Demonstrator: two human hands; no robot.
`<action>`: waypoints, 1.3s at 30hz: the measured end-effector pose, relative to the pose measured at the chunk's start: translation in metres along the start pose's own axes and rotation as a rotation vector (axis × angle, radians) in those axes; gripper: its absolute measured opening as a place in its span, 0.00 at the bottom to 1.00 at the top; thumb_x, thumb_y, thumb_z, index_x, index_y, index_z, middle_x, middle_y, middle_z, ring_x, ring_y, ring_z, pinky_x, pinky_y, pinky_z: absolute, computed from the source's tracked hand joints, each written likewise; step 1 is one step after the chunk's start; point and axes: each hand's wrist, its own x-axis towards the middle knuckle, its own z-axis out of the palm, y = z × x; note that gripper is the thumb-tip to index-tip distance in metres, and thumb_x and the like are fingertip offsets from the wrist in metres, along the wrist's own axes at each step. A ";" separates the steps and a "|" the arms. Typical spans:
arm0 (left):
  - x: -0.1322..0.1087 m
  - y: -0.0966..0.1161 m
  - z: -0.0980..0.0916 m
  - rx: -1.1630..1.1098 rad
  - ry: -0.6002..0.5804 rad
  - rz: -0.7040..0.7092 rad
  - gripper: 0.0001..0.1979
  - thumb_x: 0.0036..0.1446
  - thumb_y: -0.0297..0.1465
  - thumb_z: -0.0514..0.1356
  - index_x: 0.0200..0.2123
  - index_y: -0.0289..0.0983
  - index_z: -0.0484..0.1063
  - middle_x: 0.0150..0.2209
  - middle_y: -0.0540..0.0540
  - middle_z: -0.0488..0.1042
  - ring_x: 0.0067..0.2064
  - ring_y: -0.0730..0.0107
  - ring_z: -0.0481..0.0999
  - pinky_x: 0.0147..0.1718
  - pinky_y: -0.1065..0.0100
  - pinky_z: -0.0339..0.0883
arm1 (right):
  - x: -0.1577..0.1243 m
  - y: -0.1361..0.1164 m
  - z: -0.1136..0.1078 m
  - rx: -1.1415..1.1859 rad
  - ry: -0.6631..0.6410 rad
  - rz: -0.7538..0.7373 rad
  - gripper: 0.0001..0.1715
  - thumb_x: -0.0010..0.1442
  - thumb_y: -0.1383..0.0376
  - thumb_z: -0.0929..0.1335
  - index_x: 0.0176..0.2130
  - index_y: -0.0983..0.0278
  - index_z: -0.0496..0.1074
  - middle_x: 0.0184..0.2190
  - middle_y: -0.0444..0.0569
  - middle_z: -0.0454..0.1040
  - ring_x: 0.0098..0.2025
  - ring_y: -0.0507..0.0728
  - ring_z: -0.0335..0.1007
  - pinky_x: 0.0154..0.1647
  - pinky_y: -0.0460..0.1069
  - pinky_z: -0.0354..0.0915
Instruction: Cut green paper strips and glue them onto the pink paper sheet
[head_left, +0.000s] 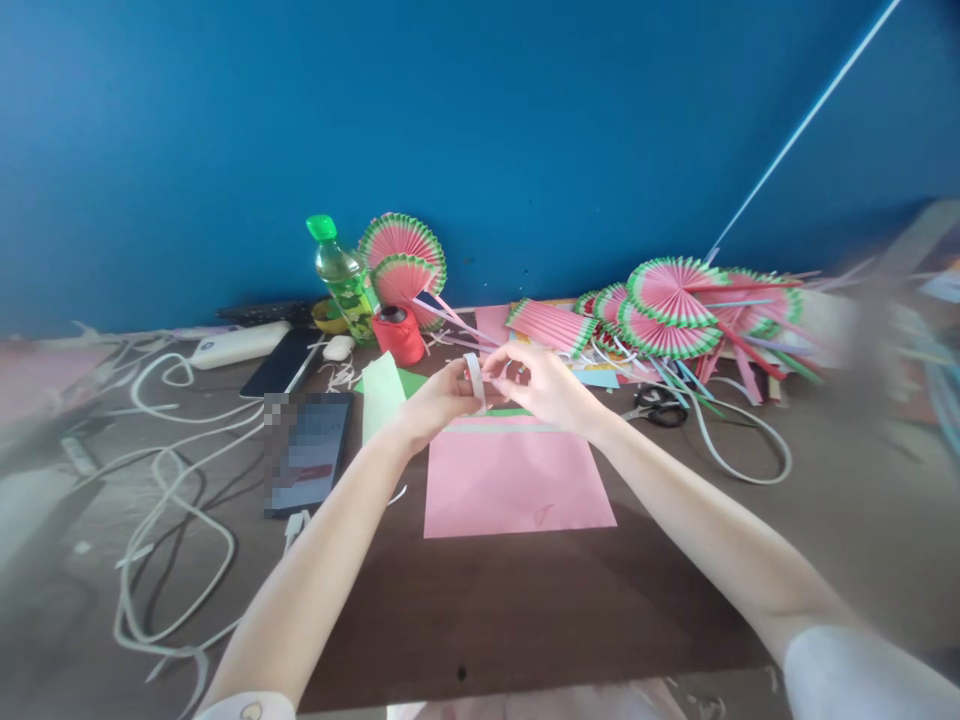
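My left hand [448,394] is closed around a roll of white tape [475,381], held upright above the table. Close beside it, my right hand [534,382] has its thumb and forefinger bent together at the roll's right side. What lies between those fingertips is too small to make out. Beneath both hands lies a flat pink sheet of paper [517,480], with a pale strip and a green edge along its far side. A light green paper piece [382,390] rests left of my left hand.
Pleated pink-and-green paper fans [671,300] are heaped at the back right, near black-handled scissors [660,407]. A green-capped bottle [341,280] and a red container [398,335] stand at the back left. Phones [311,455] and white cables [176,500] cover the left side.
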 end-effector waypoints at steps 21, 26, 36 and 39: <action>-0.001 0.000 0.005 -0.097 -0.081 -0.096 0.19 0.44 0.20 0.61 0.42 0.32 0.65 0.36 0.41 0.77 0.41 0.62 0.76 0.46 0.61 0.63 | 0.002 0.004 -0.002 0.196 -0.062 0.112 0.04 0.51 0.65 0.67 0.29 0.65 0.67 0.24 0.43 0.68 0.26 0.50 0.64 0.28 0.47 0.62; 0.001 -0.004 0.003 -0.171 -0.117 -0.081 0.14 0.48 0.22 0.58 0.41 0.32 0.67 0.38 0.39 0.77 0.42 0.60 0.76 0.47 0.58 0.62 | 0.003 0.004 -0.006 0.173 -0.112 0.091 0.05 0.53 0.65 0.65 0.28 0.65 0.67 0.25 0.43 0.69 0.27 0.49 0.63 0.31 0.48 0.61; 0.003 -0.004 0.009 -0.240 0.073 -0.024 0.07 0.49 0.22 0.56 0.35 0.32 0.66 0.29 0.44 0.76 0.33 0.66 0.77 0.43 0.61 0.65 | 0.002 0.009 -0.002 -0.014 -0.006 -0.040 0.03 0.51 0.71 0.65 0.29 0.64 0.68 0.29 0.45 0.69 0.30 0.51 0.64 0.31 0.48 0.60; 0.003 -0.005 0.010 -0.267 0.131 0.015 0.08 0.48 0.21 0.56 0.34 0.33 0.65 0.27 0.47 0.75 0.30 0.68 0.76 0.39 0.62 0.66 | 0.000 0.012 0.002 -0.056 0.022 -0.120 0.05 0.50 0.73 0.67 0.28 0.64 0.68 0.30 0.45 0.68 0.34 0.52 0.64 0.35 0.49 0.62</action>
